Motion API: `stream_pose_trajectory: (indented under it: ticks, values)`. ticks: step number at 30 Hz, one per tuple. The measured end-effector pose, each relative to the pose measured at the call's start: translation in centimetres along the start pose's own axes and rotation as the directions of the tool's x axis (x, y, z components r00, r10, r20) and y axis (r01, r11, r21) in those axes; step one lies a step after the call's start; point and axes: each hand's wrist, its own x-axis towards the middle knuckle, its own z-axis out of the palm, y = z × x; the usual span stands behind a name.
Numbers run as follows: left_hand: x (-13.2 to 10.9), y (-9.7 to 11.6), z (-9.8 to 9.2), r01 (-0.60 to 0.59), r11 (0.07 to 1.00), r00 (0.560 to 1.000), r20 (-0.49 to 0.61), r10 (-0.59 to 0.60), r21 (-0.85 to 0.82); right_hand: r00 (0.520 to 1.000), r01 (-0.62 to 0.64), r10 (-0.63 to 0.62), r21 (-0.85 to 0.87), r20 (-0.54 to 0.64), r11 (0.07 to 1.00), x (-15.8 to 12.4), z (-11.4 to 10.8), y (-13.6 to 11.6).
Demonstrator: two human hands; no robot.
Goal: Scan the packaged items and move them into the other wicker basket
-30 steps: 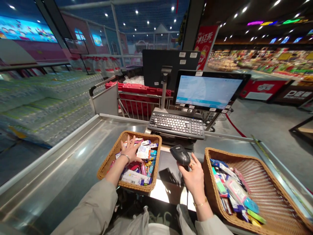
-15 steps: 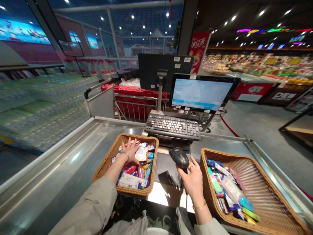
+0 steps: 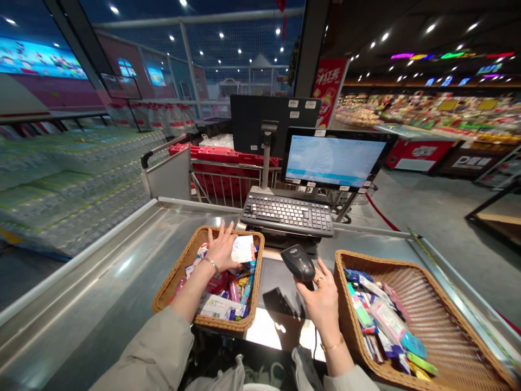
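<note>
Head view: from here I see the right hand (image 3: 323,297) wrapped around a black scanner (image 3: 298,262), head angled away from the palm, probably to leave its front unobstructed. To its left, the left hand (image 3: 221,252) spreads over packets (image 3: 220,307) in a wicker basket (image 3: 257,293), a white box (image 3: 243,248) against its thumb side; whether gripped, I cannot tell. Right of the right hand, a second basket (image 3: 443,315) perhaps keeps other goods separate. Well beyond, a red banner (image 3: 325,89) reads 冰红茶; the packets' print is too small.

The left hand (image 3: 221,252) stretches forward, palm down, fingers (image 3: 221,233) fanned; the right hand (image 3: 323,300) curls in a grip.
</note>
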Motion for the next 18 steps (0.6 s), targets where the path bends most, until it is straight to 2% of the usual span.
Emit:
stream_pose_trajectory:
  ticks: [4, 8, 18]
  values:
    - [0.5, 2.6, -2.2, -0.059, 0.998, 0.992, -0.111, 0.061, 0.015, 0.999, 0.042, -0.042, -0.014, -0.028, 0.999, 0.4, -0.2, 0.1]
    - [1.3, 4.9, -3.2, -0.118, 0.992, 0.972, -0.200, 0.123, 0.036, 0.995, 0.084, -0.086, -0.034, -0.059, 0.996, 0.7, -0.7, 0.0]
    - [3.5, 9.5, -4.1, -0.219, 0.974, 0.940, -0.254, 0.228, 0.061, 0.985, 0.129, -0.141, -0.116, -0.101, 0.985, 0.8, -2.0, 0.0]
